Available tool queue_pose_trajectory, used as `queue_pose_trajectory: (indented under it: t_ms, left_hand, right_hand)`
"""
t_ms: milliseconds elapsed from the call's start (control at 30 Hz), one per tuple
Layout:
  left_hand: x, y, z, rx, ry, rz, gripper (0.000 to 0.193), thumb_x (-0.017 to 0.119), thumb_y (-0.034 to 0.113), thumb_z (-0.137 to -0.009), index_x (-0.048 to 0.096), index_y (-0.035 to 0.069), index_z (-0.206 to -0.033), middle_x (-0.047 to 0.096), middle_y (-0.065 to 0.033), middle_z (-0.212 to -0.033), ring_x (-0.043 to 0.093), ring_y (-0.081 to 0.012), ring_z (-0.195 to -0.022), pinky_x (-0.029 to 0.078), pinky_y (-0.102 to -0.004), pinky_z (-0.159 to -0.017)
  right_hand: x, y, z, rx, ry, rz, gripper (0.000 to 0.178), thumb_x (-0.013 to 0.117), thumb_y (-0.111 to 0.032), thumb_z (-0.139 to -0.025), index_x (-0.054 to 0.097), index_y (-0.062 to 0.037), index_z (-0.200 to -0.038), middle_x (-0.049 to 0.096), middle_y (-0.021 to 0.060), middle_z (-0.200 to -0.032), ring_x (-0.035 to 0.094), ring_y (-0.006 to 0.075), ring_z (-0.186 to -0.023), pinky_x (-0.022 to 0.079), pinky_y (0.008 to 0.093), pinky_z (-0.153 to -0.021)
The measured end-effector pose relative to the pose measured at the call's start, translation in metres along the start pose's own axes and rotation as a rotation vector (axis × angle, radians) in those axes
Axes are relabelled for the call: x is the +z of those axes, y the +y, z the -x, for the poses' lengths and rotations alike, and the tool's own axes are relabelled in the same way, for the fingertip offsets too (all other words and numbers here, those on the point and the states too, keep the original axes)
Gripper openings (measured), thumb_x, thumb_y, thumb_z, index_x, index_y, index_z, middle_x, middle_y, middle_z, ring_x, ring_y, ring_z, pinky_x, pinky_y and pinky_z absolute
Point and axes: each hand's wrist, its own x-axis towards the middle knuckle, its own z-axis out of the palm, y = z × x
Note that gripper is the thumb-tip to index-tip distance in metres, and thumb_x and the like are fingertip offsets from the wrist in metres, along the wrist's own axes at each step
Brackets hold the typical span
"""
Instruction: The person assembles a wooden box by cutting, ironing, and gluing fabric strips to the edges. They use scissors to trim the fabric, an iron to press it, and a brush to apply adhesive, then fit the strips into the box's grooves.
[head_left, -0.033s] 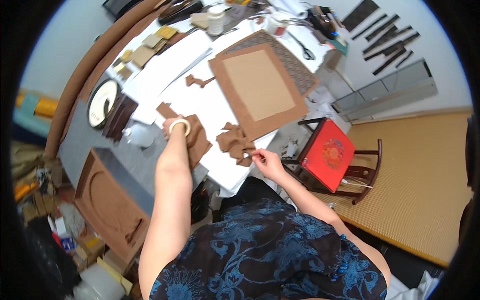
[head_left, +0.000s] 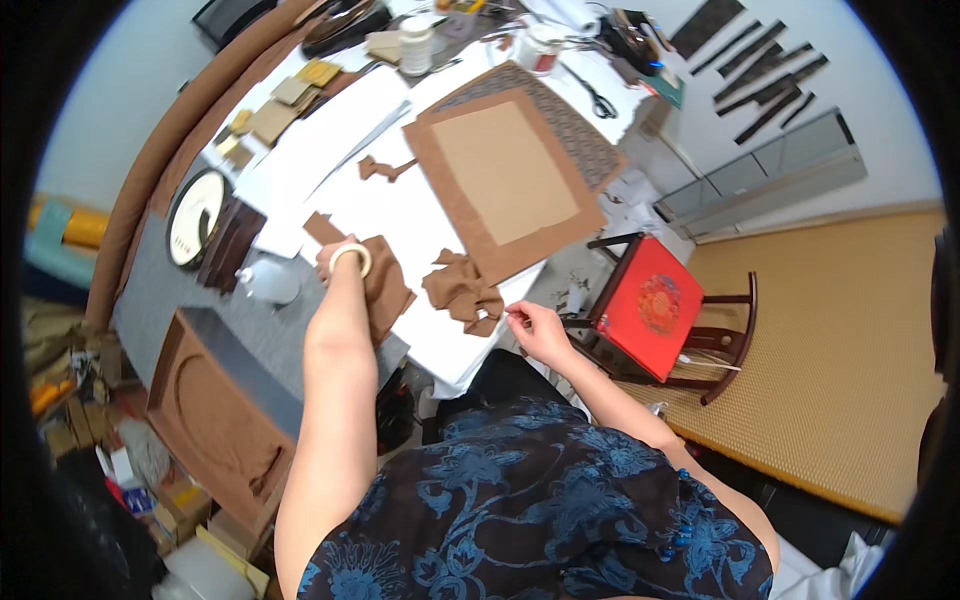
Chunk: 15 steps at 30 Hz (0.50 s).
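Observation:
My left hand [head_left: 338, 255], with a pale bangle [head_left: 350, 262] at the wrist, is closed on a strip of brown cloth [head_left: 386, 290] lying at the table's near edge. The wrist hides part of its fingers. My right hand [head_left: 540, 332] hovers by the table's front corner, thumb and forefinger pinched together; what they hold, if anything, is too small to make out. Just left of those fingertips lies a crumpled heap of brown cloth [head_left: 460, 290], with a small white spot at its edge. Beyond the heap is a flat brown-bordered panel [head_left: 505, 175] with a beige centre.
A clear plastic bottle [head_left: 272, 283] and a round white-faced item [head_left: 198, 218] are to the left. Nearer stands a brown tray-like box [head_left: 215, 400]. Black scissors [head_left: 600, 104] lie at the back right. A red-seated chair [head_left: 655, 310] stands on the right.
My right fingertips have come slightly away from the crumpled cloth. My left hand stays on its strip. The whole view has shifted a little.

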Motion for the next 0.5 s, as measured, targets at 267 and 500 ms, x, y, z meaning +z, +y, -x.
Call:
queue_pose_trajectory:
  t_ms: [267, 500]
  left_hand:
    - [-0.032, 0.093, 0.034, 0.165, 0.232, 0.459, 0.021, 0.07, 0.01, -0.088, 0.061, -0.004, -0.1, 0.071, -0.0172, -0.102, 0.069, -0.0284, -0.092, 0.056, -0.0431, -0.08]
    - [-0.111, 0.149, 0.094, 0.916, 0.813, 1.303, 0.019, 0.061, -0.004, -0.096, 0.053, 0.0, -0.113, 0.066, -0.0096, -0.101, 0.06, -0.0161, -0.088, 0.051, -0.0282, -0.081]
  right_hand:
    - [-0.127, 0.1, -0.06, 0.199, 0.264, -0.054, 0.017, 0.067, -0.011, -0.092, 0.069, 0.0013, -0.103, 0.069, 0.0074, -0.078, 0.064, 0.0098, -0.068, 0.052, 0.026, -0.065]
    - [-0.206, 0.126, -0.359, -0.057, 0.202, -0.276, 0.016, 0.062, -0.014, -0.099, 0.068, 0.0006, -0.1, 0.071, 0.0035, -0.083, 0.063, 0.0072, -0.073, 0.051, 0.0239, -0.069]
